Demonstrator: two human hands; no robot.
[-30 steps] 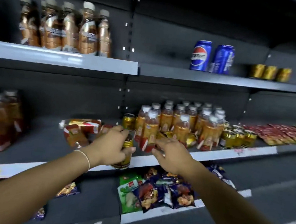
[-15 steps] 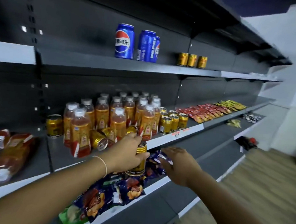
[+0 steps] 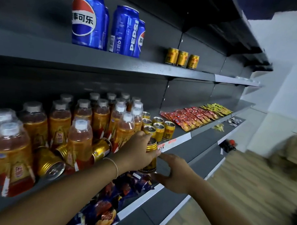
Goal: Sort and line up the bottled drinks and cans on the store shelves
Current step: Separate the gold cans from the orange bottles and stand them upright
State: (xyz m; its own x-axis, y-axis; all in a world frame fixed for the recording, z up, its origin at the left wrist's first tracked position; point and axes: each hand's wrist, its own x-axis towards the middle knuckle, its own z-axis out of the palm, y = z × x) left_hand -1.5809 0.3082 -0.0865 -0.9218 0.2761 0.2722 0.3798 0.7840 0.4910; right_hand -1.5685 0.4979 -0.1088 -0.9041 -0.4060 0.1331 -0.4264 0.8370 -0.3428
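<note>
My left hand (image 3: 136, 151) is wrapped round an upright gold can (image 3: 151, 157); right hand (image 3: 176, 174) spread loose just below it. Standing cans (image 3: 159, 131) right behind my grip.

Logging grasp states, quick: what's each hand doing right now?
Left hand: closed, fingers wrapped round a gold can.
Right hand: open, fingers spread beside that can, holding nothing.

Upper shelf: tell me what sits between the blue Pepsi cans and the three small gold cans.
Nothing: in the head view, the stretch of upper shelf between the Pepsi cans and the gold cans is bare.
</note>
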